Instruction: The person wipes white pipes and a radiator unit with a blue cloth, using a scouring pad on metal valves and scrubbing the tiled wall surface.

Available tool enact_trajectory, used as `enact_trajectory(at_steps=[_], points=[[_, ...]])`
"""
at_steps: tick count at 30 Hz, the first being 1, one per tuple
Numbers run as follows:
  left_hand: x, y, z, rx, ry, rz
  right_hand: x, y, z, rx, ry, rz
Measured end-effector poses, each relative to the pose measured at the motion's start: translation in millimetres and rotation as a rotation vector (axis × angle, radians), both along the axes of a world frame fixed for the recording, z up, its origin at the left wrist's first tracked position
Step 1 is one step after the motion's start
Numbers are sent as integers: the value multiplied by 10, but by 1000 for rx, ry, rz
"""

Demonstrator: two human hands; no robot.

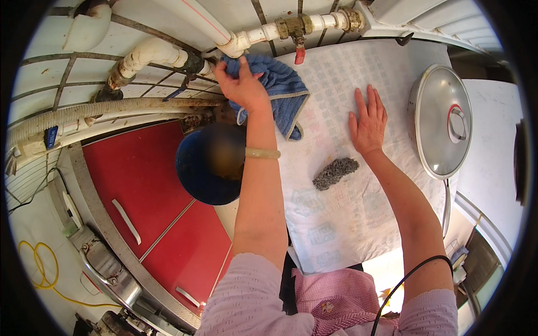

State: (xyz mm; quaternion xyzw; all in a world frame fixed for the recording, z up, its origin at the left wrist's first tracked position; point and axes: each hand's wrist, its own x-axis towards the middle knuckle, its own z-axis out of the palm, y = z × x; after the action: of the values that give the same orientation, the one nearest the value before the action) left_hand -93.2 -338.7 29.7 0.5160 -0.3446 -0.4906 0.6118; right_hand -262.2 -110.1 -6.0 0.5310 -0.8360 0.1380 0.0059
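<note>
My left hand (pixel 244 86) is at the back left corner of the covered table, against a blue cloth (pixel 286 101) with a pale edging, just below the white pipe's elbow. Its fingers are bent; whether they grip the cloth is not clear. My right hand (pixel 370 122) lies palm down on the white printed table cover (pixel 328 75), fingers fairly straight and nothing in them. Nearer to me than that hand, a grey metal scouring pad (pixel 335 173) rests on the cover. A pan with a domed steel and glass lid (pixel 441 122) stands at the table's right side.
White pipes (pixel 269 31) with a red-handled valve (pixel 299 54) run along the tiled wall. A blue bucket (pixel 189 168) stands left of the table, beside red cabinet doors (pixel 143 164). A white radiator (pixel 445 21) is at the back right. A black cord (pixel 403 281) crosses my right arm.
</note>
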Motion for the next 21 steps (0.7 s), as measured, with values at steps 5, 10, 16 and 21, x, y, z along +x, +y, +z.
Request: enact_trajectory(at_steps=[5,10,16,21], points=[[231,145,-68,131,-43,53,-4,-3,3,29,-8,-15],[159,109,-5,-195,-240,-121,-2,5,4,30,0,-4],[243,9,-65,-275,-964,-108,5,-26,32,5,-2,7],[439,614,-126,-347,-1176,-294,9,-7,11,-4,15,14]])
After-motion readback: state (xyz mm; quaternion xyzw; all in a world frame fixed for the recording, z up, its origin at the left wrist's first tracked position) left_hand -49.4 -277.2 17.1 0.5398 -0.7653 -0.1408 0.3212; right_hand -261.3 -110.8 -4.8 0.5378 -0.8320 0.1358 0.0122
